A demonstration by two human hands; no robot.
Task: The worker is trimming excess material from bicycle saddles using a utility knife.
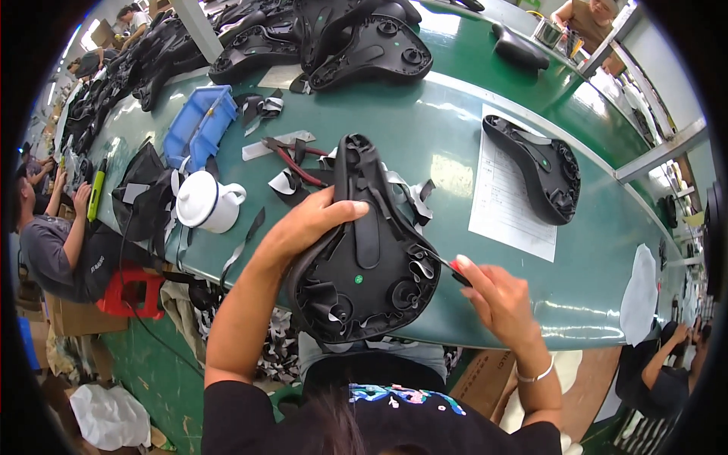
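Note:
A black bicycle saddle [369,292], underside up and nose away from me, rests at the near table edge. My left hand [318,220] is closed around its narrow part, the thumb lying on the underside. Loose cover material is bunched along the inner rim. In my right hand [497,296] is a thin metal tool [457,271] with a red and black handle. Its thin end reaches the saddle's right rim beside a crumpled fold; the exact tip is hard to make out. Red-handled pliers [296,163] lie just beyond the saddle, among dark and pale scraps.
Another saddle [542,171] lies on a printed sheet [493,220] to the right. At the left stand a white enamel mug [203,201] and a blue plastic bin [199,125]. More saddles [371,57] are piled at the far side. Other people sit around the table.

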